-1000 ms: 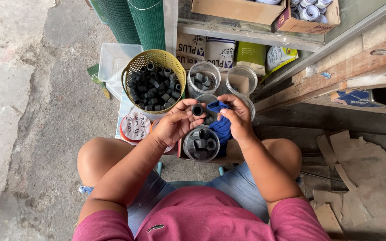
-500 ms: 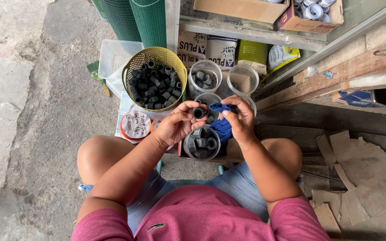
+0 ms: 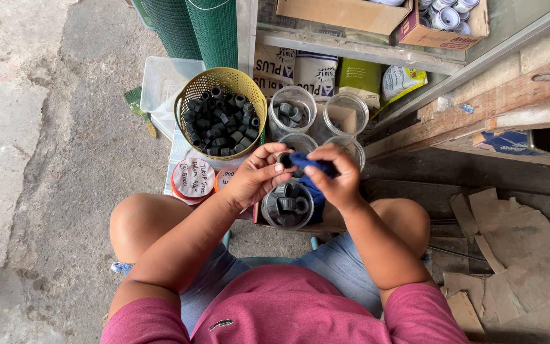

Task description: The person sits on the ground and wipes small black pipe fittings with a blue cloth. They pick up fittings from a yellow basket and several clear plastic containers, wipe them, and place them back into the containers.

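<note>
My left hand (image 3: 257, 177) pinches a small black pipe fitting (image 3: 286, 160) at its fingertips. My right hand (image 3: 337, 175) holds a blue cloth (image 3: 312, 163) and presses it against that fitting. Both hands hover just above a clear round jar (image 3: 287, 205) that holds several black fittings. A yellow mesh basket (image 3: 246, 84) full of the same black fittings stands to the upper left of my hands.
Three clear jars (image 3: 292, 109) stand behind my hands, one with fittings in it. An orange-rimmed lid (image 3: 193, 179) lies left. Green wire mesh rolls (image 3: 211, 30), a clear plastic bin (image 3: 162, 85), cardboard boxes (image 3: 335, 13) on a shelf, wooden planks (image 3: 501, 99) and cardboard scraps (image 3: 515, 237) surround me.
The blue cloth has shifted in my right hand from bunched under the fingers to laid across the fitting. My left hand keeps the fitting in nearly the same place.
</note>
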